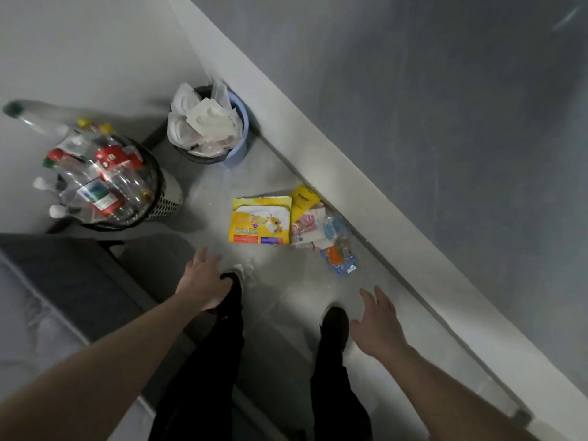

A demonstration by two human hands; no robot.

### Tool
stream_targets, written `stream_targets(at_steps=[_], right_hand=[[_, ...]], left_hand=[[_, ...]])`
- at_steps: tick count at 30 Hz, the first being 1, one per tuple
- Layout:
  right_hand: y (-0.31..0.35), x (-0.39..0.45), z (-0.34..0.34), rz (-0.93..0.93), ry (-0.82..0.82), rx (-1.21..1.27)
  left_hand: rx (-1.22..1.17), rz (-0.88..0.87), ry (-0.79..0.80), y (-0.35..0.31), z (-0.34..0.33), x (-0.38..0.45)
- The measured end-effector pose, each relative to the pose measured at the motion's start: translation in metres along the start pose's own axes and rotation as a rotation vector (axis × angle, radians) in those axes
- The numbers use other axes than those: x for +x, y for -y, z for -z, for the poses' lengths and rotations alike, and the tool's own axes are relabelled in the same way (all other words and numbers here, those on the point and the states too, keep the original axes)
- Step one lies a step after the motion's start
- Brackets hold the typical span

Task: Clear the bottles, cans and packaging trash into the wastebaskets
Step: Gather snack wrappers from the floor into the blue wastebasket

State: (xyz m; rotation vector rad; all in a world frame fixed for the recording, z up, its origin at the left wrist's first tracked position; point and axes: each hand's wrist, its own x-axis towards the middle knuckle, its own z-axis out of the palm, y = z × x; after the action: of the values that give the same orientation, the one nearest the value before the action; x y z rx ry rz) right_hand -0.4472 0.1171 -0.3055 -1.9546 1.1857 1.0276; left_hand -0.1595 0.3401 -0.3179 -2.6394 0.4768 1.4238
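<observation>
A pile of packaging trash lies on the grey floor by the wall: a large yellow packet (260,221), a smaller yellow wrapper (304,200), a pink and white wrapper (308,227) and blue and orange wrappers (339,257). A black mesh wastebasket (159,198) at the left is heaped with plastic bottles (101,183). A blue wastebasket (237,144) behind it overflows with white packaging (206,122). My left hand (200,278) hangs open below the yellow packet, holding nothing. My right hand (377,326) is open too, lower right of the pile, apart from it.
A white baseboard (366,198) and dark grey wall run diagonally on the right. A grey sofa or bed edge (63,281) fills the lower left. My legs in black trousers and dark shoes (334,319) stand between the hands.
</observation>
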Motion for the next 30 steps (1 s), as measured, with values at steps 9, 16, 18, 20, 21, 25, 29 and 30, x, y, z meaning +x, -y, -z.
stream_targets(at_steps=[9, 16, 18, 20, 21, 25, 29, 30], right_hand=[[-0.045, 0.061, -0.008, 0.027, 0.012, -0.039], [-0.034, 0.173, -0.05, 0.056, -0.073, 0.016], [-0.032, 0.219, -0.071, 0.04, -0.117, 0.076], [-0.03, 0.26, -0.092, 0.013, -0.14, 0.151], [-0.028, 0.278, -0.102, 0.003, -0.145, 0.179], [-0.031, 0.34, -0.147, -0.023, -0.219, 0.256], [-0.029, 0.371, -0.192, -0.135, -0.305, 0.274], [-0.028, 0.376, -0.203, -0.155, -0.354, 0.243]], left_hand=[[-0.214, 0.091, -0.032, -0.072, -0.088, 0.014], [-0.174, 0.109, 0.034, -0.056, -0.174, 0.101], [-0.207, 0.151, 0.022, -0.044, -0.2, 0.136], [-0.269, 0.21, -0.018, -0.031, -0.227, 0.173], [-0.293, 0.249, -0.04, -0.025, -0.239, 0.191], [-0.349, 0.308, -0.1, -0.005, -0.28, 0.255], [-0.296, 0.197, -0.143, 0.012, -0.322, 0.281], [-0.26, 0.168, -0.185, 0.017, -0.332, 0.284]])
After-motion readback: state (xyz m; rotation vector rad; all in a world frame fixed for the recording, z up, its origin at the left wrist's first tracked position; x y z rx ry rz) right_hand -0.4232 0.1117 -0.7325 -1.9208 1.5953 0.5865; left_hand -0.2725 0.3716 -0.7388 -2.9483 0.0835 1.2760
